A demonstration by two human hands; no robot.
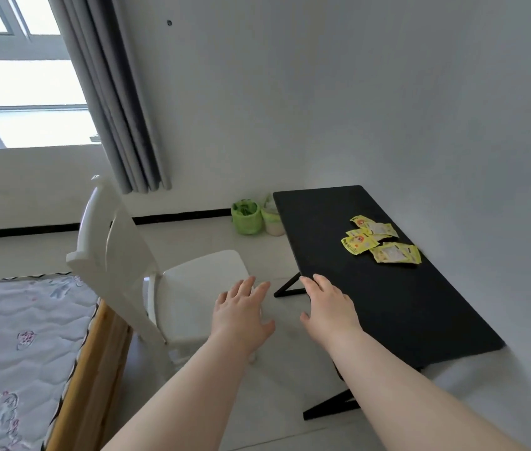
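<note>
Both hands are reaching forward, fingers loose, gripping nothing: left hand (241, 315) over the white plastic chair (199, 275), right hand (329, 307) over the flat black table (403, 304) edge. Yellow foil packets (360, 241) are lying near the wall; right should be stretching further, pinching one packet's edge.

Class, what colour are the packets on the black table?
The packets are yellow; head view.
</note>
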